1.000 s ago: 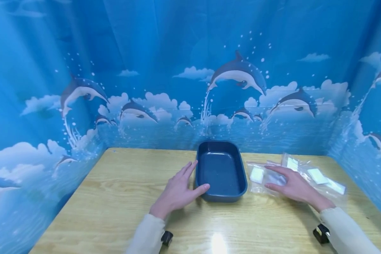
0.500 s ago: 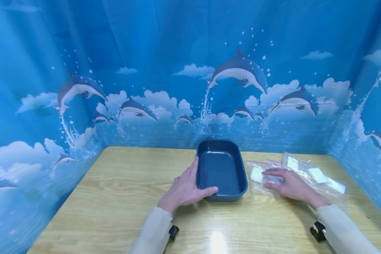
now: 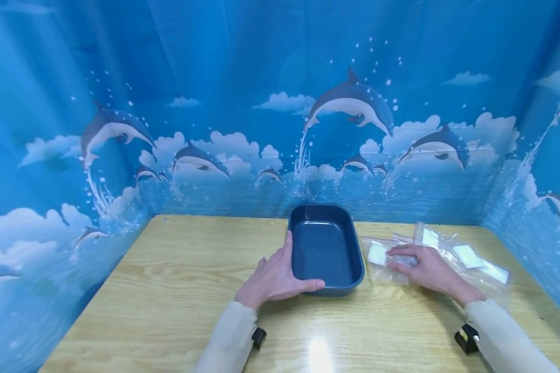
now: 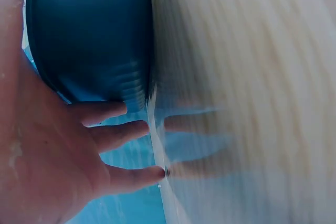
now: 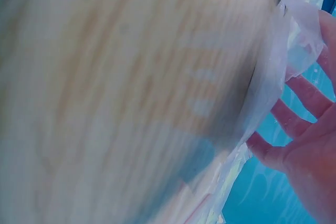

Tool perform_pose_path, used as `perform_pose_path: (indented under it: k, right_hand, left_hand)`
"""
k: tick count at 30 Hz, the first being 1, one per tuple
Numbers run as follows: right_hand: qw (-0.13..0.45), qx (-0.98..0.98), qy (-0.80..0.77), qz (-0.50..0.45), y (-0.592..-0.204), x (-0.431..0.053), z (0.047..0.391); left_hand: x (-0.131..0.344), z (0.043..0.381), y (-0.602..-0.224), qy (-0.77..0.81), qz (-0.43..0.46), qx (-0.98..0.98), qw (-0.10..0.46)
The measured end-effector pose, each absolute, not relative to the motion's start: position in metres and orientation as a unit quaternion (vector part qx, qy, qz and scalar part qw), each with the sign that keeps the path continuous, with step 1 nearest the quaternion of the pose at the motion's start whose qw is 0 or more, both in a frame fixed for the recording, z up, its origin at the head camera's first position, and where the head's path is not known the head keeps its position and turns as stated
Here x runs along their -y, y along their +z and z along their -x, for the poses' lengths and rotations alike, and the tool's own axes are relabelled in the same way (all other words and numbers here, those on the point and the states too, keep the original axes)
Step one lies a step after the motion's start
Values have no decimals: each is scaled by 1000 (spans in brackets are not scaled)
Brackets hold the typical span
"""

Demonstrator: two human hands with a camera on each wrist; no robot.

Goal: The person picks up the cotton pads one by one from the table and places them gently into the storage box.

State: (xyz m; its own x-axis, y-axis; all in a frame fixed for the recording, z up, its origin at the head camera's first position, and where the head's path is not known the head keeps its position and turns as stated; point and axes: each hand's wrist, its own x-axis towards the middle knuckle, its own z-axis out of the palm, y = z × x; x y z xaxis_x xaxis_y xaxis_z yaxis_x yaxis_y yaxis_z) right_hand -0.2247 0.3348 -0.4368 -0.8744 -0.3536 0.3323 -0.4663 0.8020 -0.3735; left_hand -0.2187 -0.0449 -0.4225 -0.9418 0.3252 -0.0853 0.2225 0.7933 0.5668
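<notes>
A blue curtain (image 3: 261, 77) printed with leaping dolphins runs round three sides of my table (image 3: 177, 290), whose near edge is cut off at the bottom. At the table's far side, just right of centre, stands the dark blue tray (image 3: 322, 248), where it was a second ago. The clear plastic bags (image 3: 378, 272) lie to its right, partly overlapping, so I can't count them surely. My pale sleeves (image 3: 231, 336) are cut off by the lower frame edge.

My left hand (image 3: 280, 274) has moved in against the tray since the earlier frame: a finger now runs along its left wall and the thumb crosses the near rim. The fingers are spread and straight, touching the tray; the head view hides most of them, though the left wrist view shows three near the tray's underside. My right hand (image 3: 431, 267) is on the nearest bag, the gap between thumb and forefinger narrower than a second ago. Film bunches between them, but I can't tell whether I really pinch it; in the right wrist view, plastic covers some fingertips and the hand runs off the right edge.

Black devices (image 3: 259, 338) sit under my wrists, partly hidden by the cuffs. Smallest are the white patches (image 3: 466, 257) at the bags, glare leaving any marking unreadable.
</notes>
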Motion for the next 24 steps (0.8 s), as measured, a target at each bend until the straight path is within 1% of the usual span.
perform_pose_path:
  k: [5, 8, 15, 17, 24]
  right_hand:
    - [132, 939, 250, -196, -433, -334, 222]
    - [147, 936, 258, -189, -432, -333, 220]
    - [212, 924, 264, -178, -435, -334, 217]
    - [222, 919, 273, -177, -437, -335, 216]
    - [231, 911, 309, -146, -433, -332, 213]
  left_hand:
    - [45, 220, -423, 293, -148, -940, 91]
    - [44, 220, -423, 295, -146, -940, 93]
    - [45, 219, -423, 286, -142, -943, 97]
    - [45, 219, -423, 286, -142, -943, 98]
    - [45, 218, -421, 290, -143, -941, 100]
